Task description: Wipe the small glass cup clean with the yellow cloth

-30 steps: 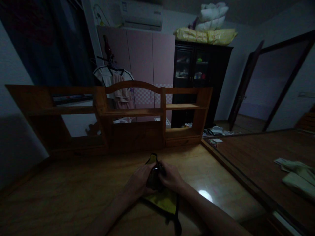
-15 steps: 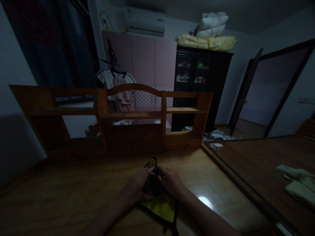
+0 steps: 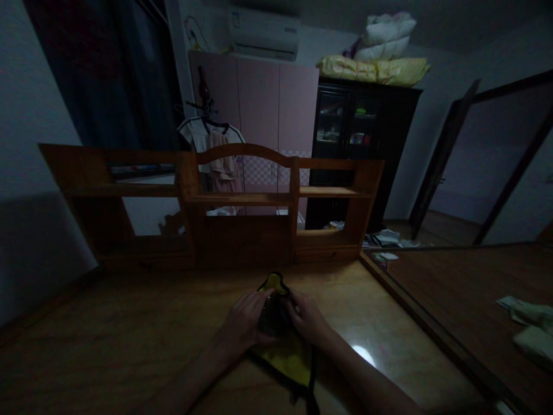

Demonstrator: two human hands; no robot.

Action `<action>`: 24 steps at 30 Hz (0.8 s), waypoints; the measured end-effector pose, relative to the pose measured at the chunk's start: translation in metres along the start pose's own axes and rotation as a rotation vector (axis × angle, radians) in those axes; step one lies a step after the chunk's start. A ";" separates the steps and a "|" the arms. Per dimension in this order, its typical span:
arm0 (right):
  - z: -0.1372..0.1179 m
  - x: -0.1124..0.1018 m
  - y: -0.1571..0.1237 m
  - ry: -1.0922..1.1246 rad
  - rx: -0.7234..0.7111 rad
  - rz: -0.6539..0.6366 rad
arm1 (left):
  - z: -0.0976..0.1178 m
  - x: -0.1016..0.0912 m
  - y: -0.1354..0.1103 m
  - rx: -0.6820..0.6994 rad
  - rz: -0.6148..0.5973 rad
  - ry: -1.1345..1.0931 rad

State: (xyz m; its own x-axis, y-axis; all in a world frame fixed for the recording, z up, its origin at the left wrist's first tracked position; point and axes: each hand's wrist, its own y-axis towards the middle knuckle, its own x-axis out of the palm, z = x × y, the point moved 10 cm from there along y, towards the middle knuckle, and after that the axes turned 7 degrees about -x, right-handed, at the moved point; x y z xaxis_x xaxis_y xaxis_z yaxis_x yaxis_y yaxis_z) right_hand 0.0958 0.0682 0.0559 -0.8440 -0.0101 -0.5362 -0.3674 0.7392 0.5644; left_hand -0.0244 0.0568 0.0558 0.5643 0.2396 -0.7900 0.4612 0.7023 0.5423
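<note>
A dark, shiny, rounded object (image 3: 275, 316) sits between my hands; its kind is too dim to tell. My left hand (image 3: 247, 323) curves around its left side, thumb low and fingers at its top. My right hand (image 3: 309, 318) presses in from the right, its fingers bent at the object's upper edge, beside the cloth's border. Beneath the object lies a yellow cloth piece (image 3: 287, 364) with black edging, one rounded tip showing beyond my fingers. From its near corner a black strap runs toward me. Whether my right fingers also pinch the cloth is hidden.
The wooden tabletop (image 3: 173, 323) carries a bright light reflection at right. A wooden shelf unit (image 3: 242, 199) borders its far side. Past the raised right edge, pale clothing (image 3: 529, 323) lies on a brown surface. Wardrobes (image 3: 259, 104) stand behind; the room is dim.
The view has turned slightly left, so everything sits a little further right. My hands stay around the dark object, with the right fingers shifted slightly at its top.
</note>
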 end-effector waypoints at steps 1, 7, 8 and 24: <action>0.002 0.000 0.000 0.029 0.019 0.001 | 0.000 -0.003 0.000 -0.004 0.023 0.007; 0.021 0.013 0.002 0.309 0.167 -0.044 | -0.002 -0.015 -0.002 -0.034 0.121 0.045; 0.023 0.016 0.002 0.361 0.180 -0.056 | -0.001 -0.015 -0.002 -0.029 0.124 0.051; 0.021 0.001 -0.005 -0.169 0.119 0.000 | 0.009 -0.016 -0.001 -0.008 0.088 0.063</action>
State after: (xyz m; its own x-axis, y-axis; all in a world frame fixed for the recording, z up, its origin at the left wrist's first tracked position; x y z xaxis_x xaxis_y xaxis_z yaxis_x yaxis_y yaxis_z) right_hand 0.1051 0.0787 0.0401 -0.7631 0.0957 -0.6391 -0.3098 0.8137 0.4918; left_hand -0.0275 0.0458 0.0702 0.5582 0.3416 -0.7561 0.4067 0.6817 0.6082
